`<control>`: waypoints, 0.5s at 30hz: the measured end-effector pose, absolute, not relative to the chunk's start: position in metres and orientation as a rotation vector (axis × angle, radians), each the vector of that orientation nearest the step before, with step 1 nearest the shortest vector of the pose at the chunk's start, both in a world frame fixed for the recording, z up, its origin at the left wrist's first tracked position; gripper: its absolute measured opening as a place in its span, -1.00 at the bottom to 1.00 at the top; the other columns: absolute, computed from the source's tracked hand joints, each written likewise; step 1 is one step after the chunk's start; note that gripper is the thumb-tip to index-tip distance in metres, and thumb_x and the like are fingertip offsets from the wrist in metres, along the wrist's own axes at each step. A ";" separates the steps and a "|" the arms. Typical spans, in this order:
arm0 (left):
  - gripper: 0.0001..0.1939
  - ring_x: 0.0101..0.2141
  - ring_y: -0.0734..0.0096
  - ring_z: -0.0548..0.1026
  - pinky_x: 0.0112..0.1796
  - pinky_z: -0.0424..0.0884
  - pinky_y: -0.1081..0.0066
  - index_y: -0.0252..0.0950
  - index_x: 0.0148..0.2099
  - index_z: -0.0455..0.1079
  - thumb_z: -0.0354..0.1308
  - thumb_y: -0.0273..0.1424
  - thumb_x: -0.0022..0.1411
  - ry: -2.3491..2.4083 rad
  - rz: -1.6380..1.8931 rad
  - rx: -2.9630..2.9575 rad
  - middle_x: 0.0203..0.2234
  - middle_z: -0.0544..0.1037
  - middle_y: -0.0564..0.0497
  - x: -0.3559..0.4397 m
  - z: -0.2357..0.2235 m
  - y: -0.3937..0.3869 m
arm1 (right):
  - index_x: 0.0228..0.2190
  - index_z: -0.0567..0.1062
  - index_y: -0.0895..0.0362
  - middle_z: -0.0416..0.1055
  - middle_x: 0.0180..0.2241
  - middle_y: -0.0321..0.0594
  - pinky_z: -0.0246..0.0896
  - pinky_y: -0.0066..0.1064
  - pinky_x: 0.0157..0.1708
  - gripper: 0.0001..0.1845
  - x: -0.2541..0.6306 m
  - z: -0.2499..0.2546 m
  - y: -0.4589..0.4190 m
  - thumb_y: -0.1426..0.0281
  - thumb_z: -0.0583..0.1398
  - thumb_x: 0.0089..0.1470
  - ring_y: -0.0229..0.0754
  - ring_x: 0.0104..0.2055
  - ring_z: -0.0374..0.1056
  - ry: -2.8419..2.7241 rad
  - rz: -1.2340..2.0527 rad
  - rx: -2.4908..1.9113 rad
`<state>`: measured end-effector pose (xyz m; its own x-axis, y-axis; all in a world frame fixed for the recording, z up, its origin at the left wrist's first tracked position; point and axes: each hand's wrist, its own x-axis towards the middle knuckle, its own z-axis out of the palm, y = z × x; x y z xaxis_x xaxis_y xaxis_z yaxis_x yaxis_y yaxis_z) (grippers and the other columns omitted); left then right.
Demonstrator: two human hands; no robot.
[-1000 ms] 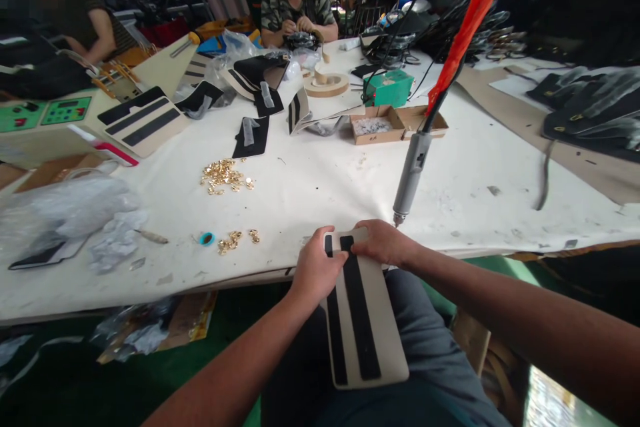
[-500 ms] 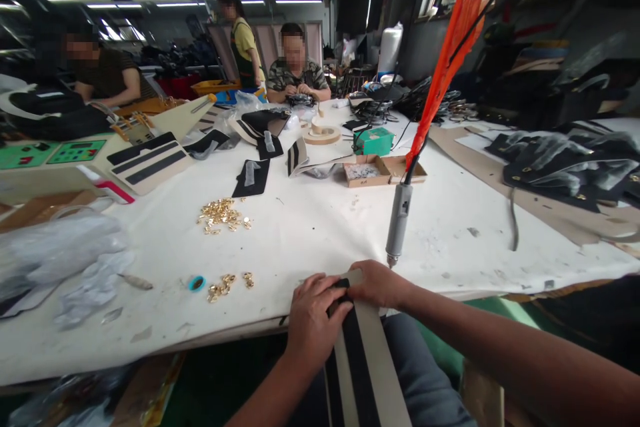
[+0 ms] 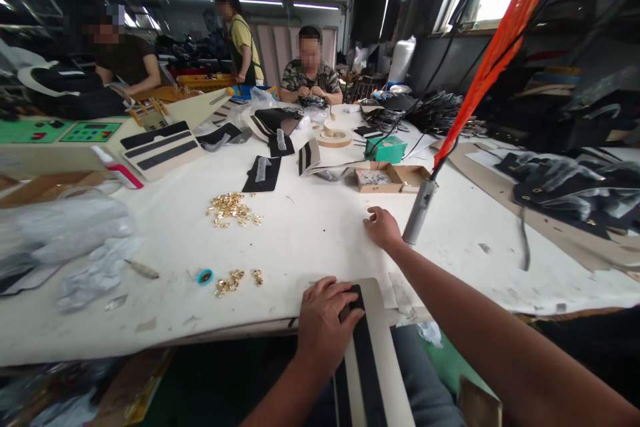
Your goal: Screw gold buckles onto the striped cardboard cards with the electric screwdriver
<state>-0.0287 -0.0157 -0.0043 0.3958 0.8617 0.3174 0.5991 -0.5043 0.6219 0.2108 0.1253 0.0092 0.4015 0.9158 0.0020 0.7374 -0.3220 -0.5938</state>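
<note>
My left hand [image 3: 327, 323] holds a beige panel with black stripes [image 3: 377, 320], its fingers over the upper left edge and its thumb on a stripe. The panel slopes from the table edge down over my lap. My right hand [image 3: 384, 228] is off the panel, low over the white table, with fingers partly bent and slightly apart; nothing shows in them. Just right of that hand hangs a grey electric screwdriver [image 3: 420, 213], its lower tip hidden behind my forearm. Beyond my fingers stands a small cardboard box [image 3: 377, 187] with tiny pieces in it.
Gold metal fittings [image 3: 230, 207] lie heaped on the table [image 3: 300, 247], with several more near a blue round cap [image 3: 205, 277]. An awl-like tool [image 3: 143, 270] and plastic bags [image 3: 75, 233] are at left. Black pieces [image 3: 575, 180] cover the right side. Co-workers [image 3: 311, 73] are beyond.
My right hand has let go of the panel and moved forward towards the cardboard box. My left hand stays on the panel. The view has shifted a little.
</note>
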 end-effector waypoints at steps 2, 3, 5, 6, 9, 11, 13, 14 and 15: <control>-0.75 0.11 -0.14 0.54 0.10 0.44 -0.18 -0.13 -0.11 0.70 0.51 -0.46 0.14 1.256 0.891 2.237 0.00 0.73 0.01 -0.029 -0.004 -0.017 | 0.11 0.59 0.16 0.61 -0.13 -0.10 0.30 -0.39 -0.14 -0.56 0.217 0.007 0.136 0.39 0.24 0.22 -0.10 -0.14 0.50 -1.416 0.458 -2.174; -0.75 0.11 -0.13 0.54 0.10 0.44 -0.17 -0.12 -0.12 0.69 0.51 -0.47 0.14 1.255 0.900 2.232 -0.01 0.73 0.02 -0.029 -0.004 -0.017 | 0.07 0.62 0.14 0.63 -0.16 -0.12 0.29 -0.39 -0.16 -0.60 0.219 0.007 0.141 0.38 0.25 0.20 -0.10 -0.15 0.50 -1.424 0.459 -2.183; -0.74 0.10 -0.12 0.55 0.10 0.44 -0.16 -0.12 -0.13 0.69 0.52 -0.48 0.13 1.252 0.915 2.221 -0.01 0.73 0.03 -0.029 -0.003 -0.018 | -0.04 0.68 0.10 0.65 -0.17 -0.13 0.28 -0.39 -0.18 -0.67 0.222 0.006 0.147 0.35 0.28 0.17 -0.09 -0.16 0.50 -1.438 0.454 -2.203; -0.74 0.10 -0.12 0.55 0.09 0.44 -0.15 -0.12 -0.13 0.69 0.52 -0.49 0.12 1.251 0.922 2.216 -0.02 0.73 0.04 -0.029 -0.003 -0.018 | -0.09 0.69 0.09 0.66 -0.17 -0.13 0.27 -0.39 -0.18 -0.71 0.222 0.006 0.150 0.34 0.29 0.15 -0.09 -0.16 0.50 -1.443 0.449 -2.213; -0.72 0.09 -0.12 0.56 0.08 0.44 -0.14 -0.12 -0.14 0.69 0.53 -0.51 0.10 1.240 0.945 2.208 -0.03 0.74 0.05 -0.030 -0.003 -0.019 | -0.19 0.71 0.06 0.66 -0.23 -0.14 0.26 -0.38 -0.21 -0.78 0.222 0.006 0.154 0.34 0.30 0.12 -0.09 -0.23 0.50 -1.435 0.442 -2.242; -0.71 0.08 -0.12 0.56 0.07 0.45 -0.14 -0.12 -0.14 0.68 0.54 -0.52 0.08 1.231 0.960 2.205 -0.03 0.74 0.05 -0.030 -0.002 -0.019 | -0.25 0.70 0.05 0.66 -0.27 -0.16 0.25 -0.37 -0.24 -0.82 0.222 0.007 0.156 0.36 0.31 0.09 -0.09 -0.25 0.49 -1.420 0.449 -2.254; -0.70 0.08 -0.12 0.56 0.07 0.45 -0.15 -0.13 -0.14 0.68 0.54 -0.53 0.08 1.225 0.970 2.203 -0.03 0.74 0.06 -0.030 -0.002 -0.019 | -0.30 0.69 0.06 0.65 -0.27 -0.16 0.25 -0.38 -0.25 -0.87 0.221 0.008 0.157 0.38 0.33 0.07 -0.08 -0.23 0.49 -1.407 0.467 -2.251; -0.70 0.08 -0.12 0.56 0.07 0.45 -0.15 -0.13 -0.14 0.68 0.54 -0.53 0.08 1.225 0.974 2.201 -0.03 0.74 0.06 -0.030 -0.002 -0.019 | -0.33 0.69 0.06 0.65 -0.26 -0.17 0.26 -0.38 -0.24 -0.90 0.221 0.009 0.158 0.40 0.33 0.07 -0.08 -0.21 0.49 -1.400 0.482 -2.243; -0.70 0.08 -0.12 0.56 0.07 0.45 -0.15 -0.12 -0.14 0.68 0.54 -0.53 0.08 1.226 0.976 2.198 -0.03 0.74 0.06 -0.031 -0.003 -0.019 | -0.35 0.68 0.07 0.64 -0.26 -0.17 0.27 -0.39 -0.23 -0.93 0.222 0.010 0.158 0.40 0.34 0.07 -0.08 -0.19 0.49 -1.391 0.503 -2.233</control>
